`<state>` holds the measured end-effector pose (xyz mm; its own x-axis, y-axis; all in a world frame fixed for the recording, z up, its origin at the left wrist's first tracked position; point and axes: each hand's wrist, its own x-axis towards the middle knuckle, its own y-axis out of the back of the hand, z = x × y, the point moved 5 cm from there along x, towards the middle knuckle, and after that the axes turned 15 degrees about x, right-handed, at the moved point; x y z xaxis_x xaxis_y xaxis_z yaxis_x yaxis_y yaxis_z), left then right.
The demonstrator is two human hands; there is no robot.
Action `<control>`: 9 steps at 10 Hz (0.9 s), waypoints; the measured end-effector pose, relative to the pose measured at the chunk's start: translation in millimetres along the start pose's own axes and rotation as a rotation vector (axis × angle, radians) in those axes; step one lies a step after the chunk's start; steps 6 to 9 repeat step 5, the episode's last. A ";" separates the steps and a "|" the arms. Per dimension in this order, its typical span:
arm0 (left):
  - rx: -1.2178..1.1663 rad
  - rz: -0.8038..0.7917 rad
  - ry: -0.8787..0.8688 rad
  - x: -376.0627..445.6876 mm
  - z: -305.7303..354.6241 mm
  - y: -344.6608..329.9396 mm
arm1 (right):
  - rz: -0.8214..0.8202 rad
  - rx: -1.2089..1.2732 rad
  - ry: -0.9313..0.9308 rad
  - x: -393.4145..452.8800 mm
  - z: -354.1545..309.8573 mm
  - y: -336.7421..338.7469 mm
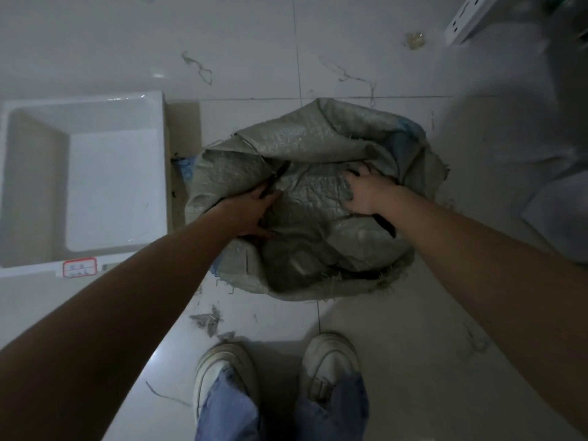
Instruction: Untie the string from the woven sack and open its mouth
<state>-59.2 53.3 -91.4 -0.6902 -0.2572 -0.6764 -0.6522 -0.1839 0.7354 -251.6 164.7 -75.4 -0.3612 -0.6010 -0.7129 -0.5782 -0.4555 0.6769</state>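
Note:
A grey-green woven sack stands on the tiled floor in front of my feet. Its top cloth is loose and crumpled, with dark gaps between the folds. My left hand grips a fold of the sack's rim on the left side. My right hand clutches the cloth on the right side, fingers dug into a fold. No string is tied around the mouth. Loose greenish strings lie on the floor beyond the sack, one piece at the far left and another at the far right.
A white plastic bin with a red label stands to the left, beside a cardboard piece. A white power strip lies at the far right. Frayed scraps litter the tiles near my shoes.

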 end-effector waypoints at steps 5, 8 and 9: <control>-0.111 -0.026 0.241 -102.1 6.7 110.7 | -0.091 0.205 0.050 -136.5 -53.9 52.4; -0.111 -0.026 0.241 -102.1 6.7 110.7 | -0.091 0.205 0.050 -136.5 -53.9 52.4; -0.111 -0.026 0.241 -102.1 6.7 110.7 | -0.091 0.205 0.050 -136.5 -53.9 52.4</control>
